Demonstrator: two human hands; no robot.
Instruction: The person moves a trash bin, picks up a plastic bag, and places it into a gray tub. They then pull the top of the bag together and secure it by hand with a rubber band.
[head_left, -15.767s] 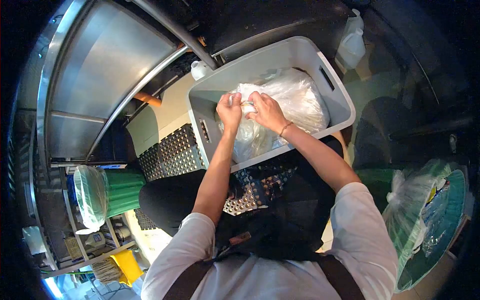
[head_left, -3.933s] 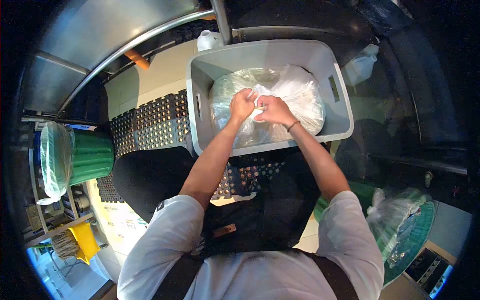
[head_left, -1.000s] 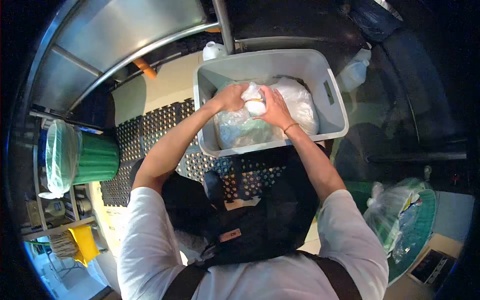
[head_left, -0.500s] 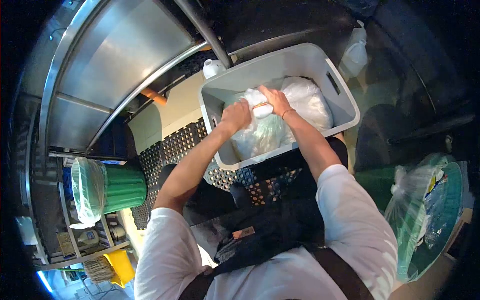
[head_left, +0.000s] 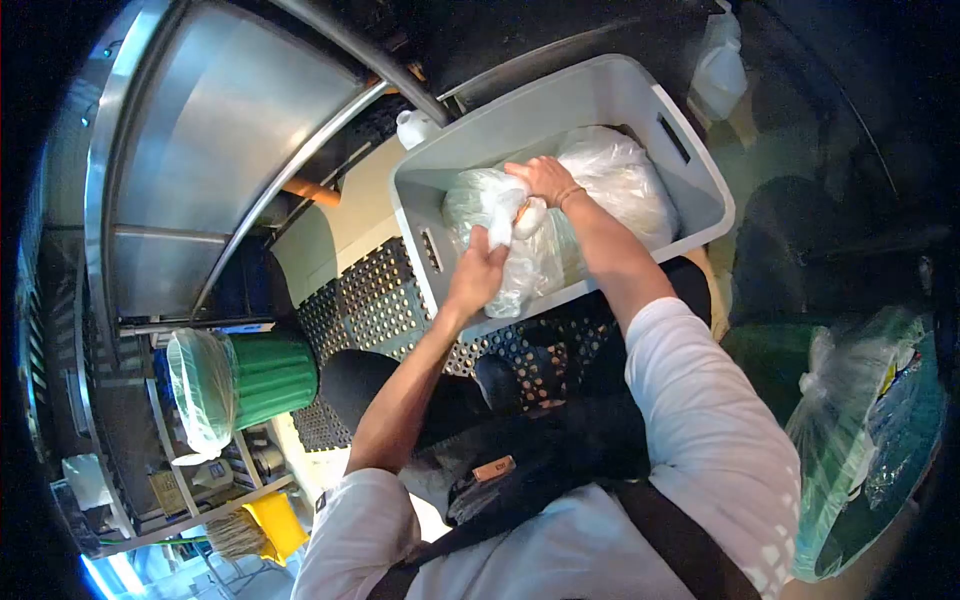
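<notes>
A grey plastic tub (head_left: 412,170) in front of me holds clear plastic bags with pale contents. My left hand (head_left: 478,272) is closed on the gathered white end of the nearer plastic bag (head_left: 535,265), at the tub's near left. Across the bunch, my right hand (head_left: 545,182) has its fingers wrapped round the same bag's gathered plastic, back of the hand upward. A small orange band (head_left: 521,209) shows on the bunched plastic between the hands. Another filled plastic bag (head_left: 622,185) lies in the right half of the tub, beside my right wrist.
White jugs stand behind the tub (head_left: 416,129) and at its far right (head_left: 719,80). A green lined bin (head_left: 275,378) is at left, a larger green bin (head_left: 905,500) at right. Perforated black matting (head_left: 375,300) covers floor below; a steel panel (head_left: 235,130) rises at upper left.
My left hand has moved down and toward me, drawing the gathered plastic out. The right hand has shifted slightly up and left. The view has shifted a little.
</notes>
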